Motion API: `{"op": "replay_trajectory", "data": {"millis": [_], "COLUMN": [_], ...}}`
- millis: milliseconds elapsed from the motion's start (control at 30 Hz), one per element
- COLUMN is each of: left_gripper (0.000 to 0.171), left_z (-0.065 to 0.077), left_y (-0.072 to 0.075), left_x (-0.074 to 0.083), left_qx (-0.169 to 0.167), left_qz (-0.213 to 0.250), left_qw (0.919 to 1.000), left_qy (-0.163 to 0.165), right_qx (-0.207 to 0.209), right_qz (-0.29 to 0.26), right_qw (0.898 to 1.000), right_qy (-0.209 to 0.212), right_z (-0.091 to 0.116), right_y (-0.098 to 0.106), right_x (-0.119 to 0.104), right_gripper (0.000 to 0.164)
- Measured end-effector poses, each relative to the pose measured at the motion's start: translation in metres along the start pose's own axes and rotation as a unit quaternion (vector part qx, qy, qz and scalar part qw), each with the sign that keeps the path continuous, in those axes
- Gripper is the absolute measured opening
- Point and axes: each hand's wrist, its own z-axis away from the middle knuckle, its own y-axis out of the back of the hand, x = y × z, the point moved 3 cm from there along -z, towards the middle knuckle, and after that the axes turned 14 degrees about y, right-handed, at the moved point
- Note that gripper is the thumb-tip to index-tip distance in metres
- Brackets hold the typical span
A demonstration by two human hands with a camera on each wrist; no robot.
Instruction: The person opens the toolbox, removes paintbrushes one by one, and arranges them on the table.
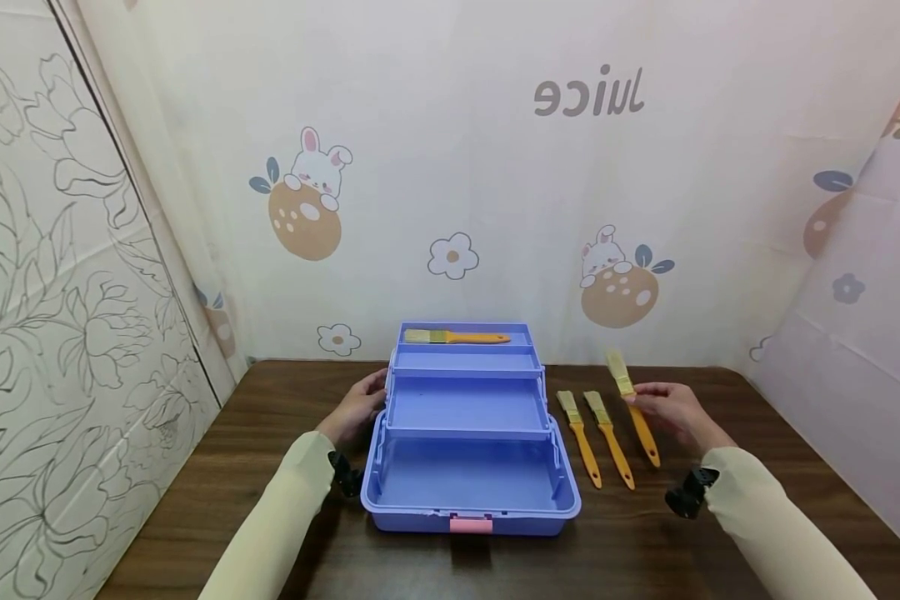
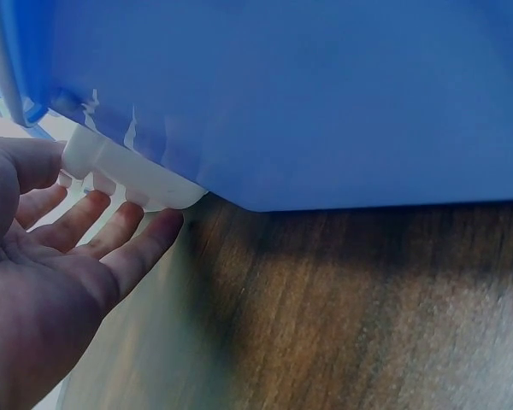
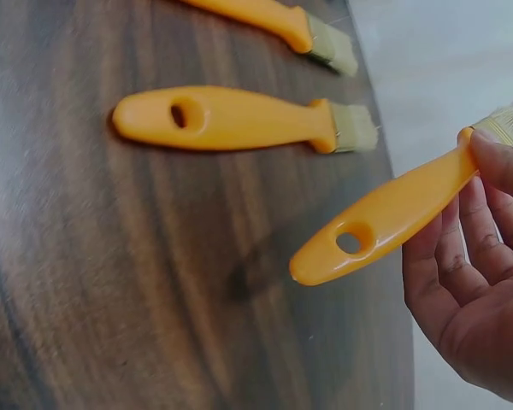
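A blue toolbox point(image 1: 468, 521) stands with its stepped trays raised, a pink latch point(image 1: 471, 525) at its front. On the top tray lies a paintbrush with an orange handle point(image 1: 480, 337). My left hand point(image 1: 362, 404) is at the box's left side; in the left wrist view, its thumb and fingertips hold a white part point(image 2: 141, 175) beside the blue wall point(image 2: 325, 102). My right hand point(image 1: 675, 408) pinches another paintbrush point(image 3: 393, 213) near its ferrule, bristles pointing away and handle tilted over the table.
Two more paintbrushes, one nearer the box point(image 1: 581, 442) and one beside it point(image 1: 611, 442), lie side by side on the dark wooden table point(image 1: 285, 383), right of the toolbox. A printed curtain point(image 1: 450, 167) hangs behind the table's far edge.
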Motion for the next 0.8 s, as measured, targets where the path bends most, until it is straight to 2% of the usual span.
{"op": "replay_trajectory", "data": {"millis": [200, 433, 800], "left_gripper": [0.051, 0.048, 0.048], "left_z": [0.002, 0.001, 0.000], "left_y": [0.000, 0.000, 0.000], "left_x": [0.002, -0.001, -0.001], "left_qx": [-0.006, 0.011, 0.010], "left_qz": [-0.009, -0.009, -0.006], "left_qw": [0.9999, 0.9999, 0.9999], "left_qy": [-0.002, 0.003, 0.004], "right_qx": [0.005, 0.022, 0.007], "right_qz": [-0.002, -0.004, 0.022], "right_qw": [1.000, 0.998, 0.998], "right_qy": [-0.023, -0.054, -0.061], "right_z": [0.005, 0.006, 0.010], "right_y": [0.003, 0.007, 0.008], "right_x": [0.011, 0.021, 0.032], "right_gripper": [0.046, 0.049, 0.041]}}
